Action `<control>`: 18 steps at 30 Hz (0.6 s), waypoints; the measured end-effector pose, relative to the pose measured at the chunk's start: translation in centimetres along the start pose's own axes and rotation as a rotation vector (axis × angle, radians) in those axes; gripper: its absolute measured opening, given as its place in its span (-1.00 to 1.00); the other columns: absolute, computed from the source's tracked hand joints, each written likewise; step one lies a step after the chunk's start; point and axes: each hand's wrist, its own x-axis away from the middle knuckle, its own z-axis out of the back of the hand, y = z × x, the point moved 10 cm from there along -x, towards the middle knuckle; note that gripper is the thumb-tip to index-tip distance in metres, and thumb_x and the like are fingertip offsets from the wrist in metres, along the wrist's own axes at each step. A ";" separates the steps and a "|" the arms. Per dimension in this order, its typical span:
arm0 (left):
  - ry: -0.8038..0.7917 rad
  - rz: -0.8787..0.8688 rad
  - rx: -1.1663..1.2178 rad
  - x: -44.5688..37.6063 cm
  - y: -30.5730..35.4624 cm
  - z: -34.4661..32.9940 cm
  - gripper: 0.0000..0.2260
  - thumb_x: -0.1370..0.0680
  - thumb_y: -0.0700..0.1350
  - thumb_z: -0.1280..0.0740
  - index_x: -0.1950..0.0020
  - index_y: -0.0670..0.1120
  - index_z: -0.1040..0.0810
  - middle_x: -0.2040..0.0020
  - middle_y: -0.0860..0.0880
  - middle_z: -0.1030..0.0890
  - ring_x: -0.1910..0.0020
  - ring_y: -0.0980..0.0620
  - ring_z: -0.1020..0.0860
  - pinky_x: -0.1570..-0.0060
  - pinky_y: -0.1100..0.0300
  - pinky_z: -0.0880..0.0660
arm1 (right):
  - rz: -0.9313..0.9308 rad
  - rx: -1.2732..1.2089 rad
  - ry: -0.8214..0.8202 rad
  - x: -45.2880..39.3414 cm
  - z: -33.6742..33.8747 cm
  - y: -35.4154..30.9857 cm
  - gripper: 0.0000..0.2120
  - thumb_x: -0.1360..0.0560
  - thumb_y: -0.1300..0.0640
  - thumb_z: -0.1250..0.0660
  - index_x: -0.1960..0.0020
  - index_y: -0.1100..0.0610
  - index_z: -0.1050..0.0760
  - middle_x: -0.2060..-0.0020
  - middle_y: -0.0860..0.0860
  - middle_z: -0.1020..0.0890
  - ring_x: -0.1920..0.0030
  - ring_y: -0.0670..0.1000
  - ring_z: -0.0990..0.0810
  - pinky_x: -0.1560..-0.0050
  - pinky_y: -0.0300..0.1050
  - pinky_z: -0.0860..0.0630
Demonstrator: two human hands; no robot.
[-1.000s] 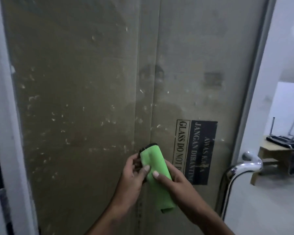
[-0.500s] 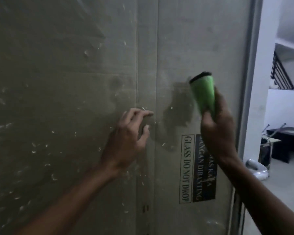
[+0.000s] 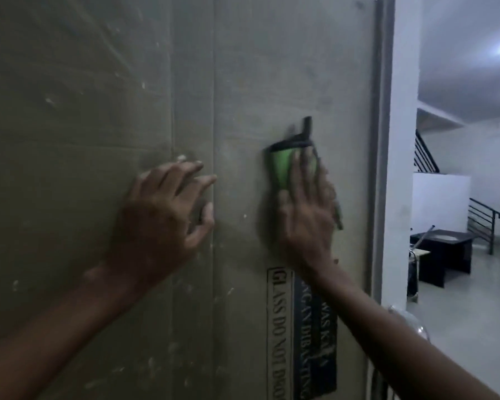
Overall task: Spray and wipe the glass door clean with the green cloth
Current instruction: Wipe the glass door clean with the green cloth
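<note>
While the left hand (image 3: 159,217) is just splayed flat against the glass door (image 3: 98,111), fingers spread and holding nothing, the right hand (image 3: 306,209) has its fingers laid close together, pressing the green cloth (image 3: 280,168) onto the pane. Cloth's folded into a strip with its long axis running up and down, dark edge on top, most of it hidden under the palm. It sits just above the "GLASS DO NOT DROP" sticker (image 3: 300,336) and near the door's right frame (image 3: 383,140), so not much room on that side. Loads of open speckled glass to the left and above. Chrome handle (image 3: 407,320) pokes out lower right.
</note>
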 end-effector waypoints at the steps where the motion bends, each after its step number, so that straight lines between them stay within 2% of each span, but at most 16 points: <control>1: 0.018 0.000 -0.019 0.1 0.2 -0.1 -0.65 -0.56 0.00 -0.26 -0.32 -0.04 -0.55 -0.33 -0.10 -0.54 -0.33 -0.18 -0.47 -0.25 -0.07 -0.36 | 0.164 0.033 -0.041 0.9 -0.5 -2.1 -0.44 -0.68 0.00 -0.05 -0.64 0.13 -0.08 -0.64 0.14 -0.09 -0.64 0.20 -0.01 -0.62 0.16 -0.02; 3: 0.041 -0.014 -0.058 0.3 0.3 -0.2 -0.65 -0.57 0.00 -0.26 -0.32 -0.05 -0.56 -0.32 -0.11 -0.55 -0.31 -0.19 -0.48 -0.25 -0.08 -0.35 | 0.348 0.095 -0.059 1.4 -0.5 -2.7 -0.47 -0.67 0.06 -0.15 -0.61 0.12 -0.18 -0.61 0.14 -0.19 -0.63 0.21 -0.09 -0.59 0.18 -0.14; 4: 0.049 -0.024 -0.067 0.4 0.3 -0.2 -0.65 -0.57 -0.01 -0.26 -0.32 -0.06 -0.56 -0.32 -0.12 -0.55 -0.32 -0.20 -0.48 -0.26 -0.09 -0.36 | 0.319 0.105 -0.025 0.7 0.0 -1.2 -0.47 -0.67 0.07 -0.15 -0.61 0.13 -0.20 -0.60 0.14 -0.21 -0.62 0.20 -0.12 -0.58 0.17 -0.18; 6: 0.056 -0.037 -0.073 0.4 0.2 -0.3 -0.65 -0.57 -0.01 -0.25 -0.32 -0.06 -0.57 -0.32 -0.12 -0.56 -0.33 -0.20 -0.49 -0.27 -0.11 -0.37 | 0.091 0.103 0.083 -1.9 1.4 3.8 -0.47 -0.66 0.07 -0.10 -0.62 0.15 -0.19 -0.61 0.14 -0.20 -0.63 0.15 -0.12 -0.58 0.16 -0.17; 9: 0.074 -0.049 -0.076 0.3 0.2 -0.2 -0.66 -0.57 -0.03 -0.26 -0.31 -0.06 -0.58 -0.30 -0.12 -0.58 -0.32 -0.20 -0.51 -0.25 -0.13 -0.39 | -0.274 0.048 0.139 -4.6 2.7 9.9 -0.43 -0.67 0.02 0.01 -0.66 0.08 -0.03 -0.66 0.03 -0.05 -0.65 0.05 0.03 -0.62 0.14 -0.01; 11: 0.088 -0.045 -0.076 0.1 0.4 -0.1 -0.67 -0.56 -0.04 -0.27 -0.28 -0.07 -0.60 -0.26 -0.12 -0.59 -0.30 -0.20 -0.52 -0.22 -0.13 -0.41 | -0.369 0.012 0.165 -4.8 2.6 10.0 -0.41 -0.66 -0.02 0.07 -0.67 0.03 0.05 -0.66 -0.01 0.01 -0.65 0.04 0.08 -0.63 0.14 0.05; 13: 0.090 -0.030 -0.089 -0.2 0.6 0.0 -0.69 -0.55 -0.03 -0.28 -0.24 -0.07 -0.61 -0.22 -0.12 -0.60 -0.26 -0.21 -0.54 -0.18 -0.14 -0.41 | -0.293 0.024 0.171 -3.7 2.2 7.6 -0.39 -0.64 -0.04 0.07 -0.67 0.04 0.04 -0.66 0.01 0.00 -0.65 0.09 0.05 -0.63 0.15 0.03; 15: 0.079 0.003 -0.103 -0.7 0.6 -0.1 -0.70 -0.53 0.00 -0.29 -0.20 -0.04 -0.63 -0.17 -0.11 -0.60 -0.22 -0.22 -0.53 -0.14 -0.13 -0.39 | -0.101 0.060 0.129 -2.2 1.5 5.6 -0.41 -0.65 0.01 0.01 -0.65 0.10 -0.06 -0.65 0.06 -0.08 -0.65 0.12 -0.02 -0.61 0.16 -0.07; 17: 0.078 0.029 -0.112 -1.5 0.7 0.1 -0.72 -0.51 0.01 -0.29 -0.14 -0.03 -0.63 -0.10 -0.12 -0.58 -0.15 -0.23 -0.52 -0.10 -0.11 -0.37 | 0.037 0.075 0.095 -2.4 1.7 6.5 -0.44 -0.65 0.04 -0.03 -0.64 0.13 -0.12 -0.63 0.08 -0.14 -0.64 0.11 -0.07 -0.59 0.17 -0.13; 18: 0.084 0.026 -0.114 -2.0 1.1 0.2 -0.73 -0.50 0.01 -0.29 -0.13 -0.03 -0.63 -0.07 -0.12 -0.57 -0.12 -0.23 -0.51 -0.09 -0.10 -0.37 | 0.029 0.073 0.097 -3.4 2.2 8.1 -0.43 -0.65 0.05 -0.04 -0.64 0.11 -0.11 -0.64 0.07 -0.14 -0.64 0.08 -0.07 -0.60 0.16 -0.13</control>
